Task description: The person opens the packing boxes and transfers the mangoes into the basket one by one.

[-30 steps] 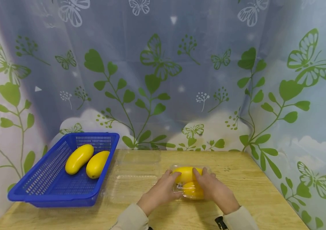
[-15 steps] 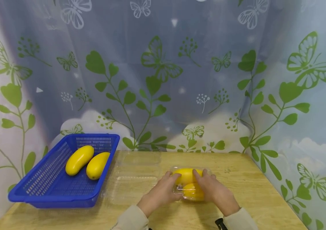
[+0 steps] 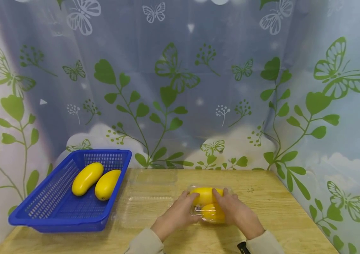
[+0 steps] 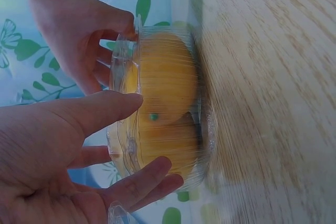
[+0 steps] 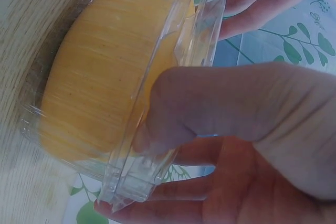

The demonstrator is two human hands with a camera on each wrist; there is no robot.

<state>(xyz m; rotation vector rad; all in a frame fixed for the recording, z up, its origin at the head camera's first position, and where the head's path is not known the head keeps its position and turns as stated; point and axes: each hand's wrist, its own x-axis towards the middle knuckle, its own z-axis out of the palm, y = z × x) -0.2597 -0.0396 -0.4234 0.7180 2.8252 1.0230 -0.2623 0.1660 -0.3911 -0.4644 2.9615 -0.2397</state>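
Observation:
In the head view, a clear plastic clamshell box (image 3: 213, 220) stands on the wooden table in front of me, with two yellow mango-shaped fruits (image 3: 206, 194) inside. My left hand (image 3: 177, 212) grips its left end. On the right end, my right hand (image 3: 236, 210) holds the box too, fingers bent over the rim. The left wrist view shows the left thumb (image 4: 118, 106) at the seam between lid and base, with fingers lower on the side. From the right wrist, the bent right thumb (image 5: 168, 103) presses at the rim beside a fruit, other fingers beyond the lid edge.
A blue plastic basket (image 3: 67, 225) at the left holds two more yellow fruits (image 3: 88, 179). Between basket and hands lies another clear plastic box (image 3: 148, 209), spread flat and hard to see. A patterned cloth (image 3: 180, 116) hangs behind and beside the table (image 3: 272, 211).
The head view has tilted up slightly, so everything sits a little lower in it. Both hands keep the same hold on the box.

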